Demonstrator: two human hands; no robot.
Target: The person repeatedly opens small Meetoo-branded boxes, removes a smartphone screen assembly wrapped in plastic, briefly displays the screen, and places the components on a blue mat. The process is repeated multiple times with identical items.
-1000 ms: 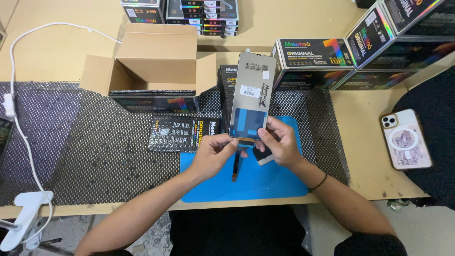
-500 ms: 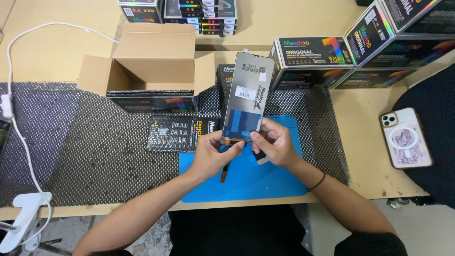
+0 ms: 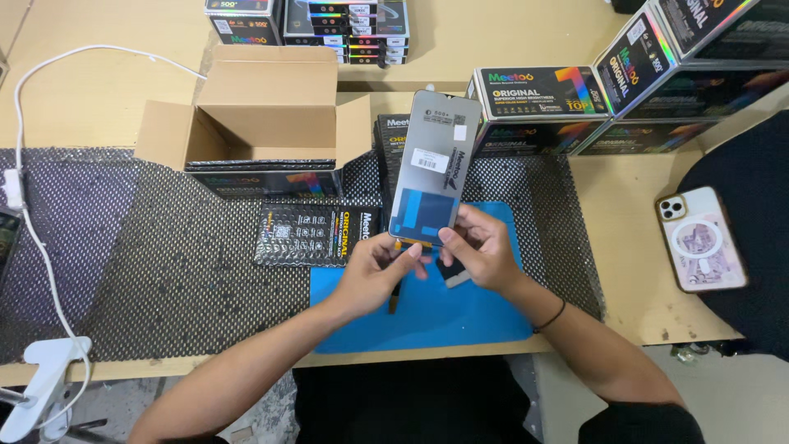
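A grey phone screen panel (image 3: 434, 168) with white stickers and a blue patch on its back stands tilted up over the blue work mat (image 3: 460, 316). My left hand (image 3: 380, 271) and my right hand (image 3: 479, 247) both pinch its lower edge, where an orange flex strip hangs down between my fingers. A small dark piece shows under my right palm; I cannot tell what it is.
An open cardboard box (image 3: 255, 123) holding flat black boxes sits at the back left. A shiny black packet (image 3: 316, 234) lies on the black mesh mat (image 3: 148, 263). Stacked colourful black boxes (image 3: 575, 99) line the back right. A white phone (image 3: 701, 238) lies far right. A white cable (image 3: 33, 214) runs down the left.
The screen panel has shifted slightly as my fingers worked along its lower edge; the orange flex strip now hangs between my hands.
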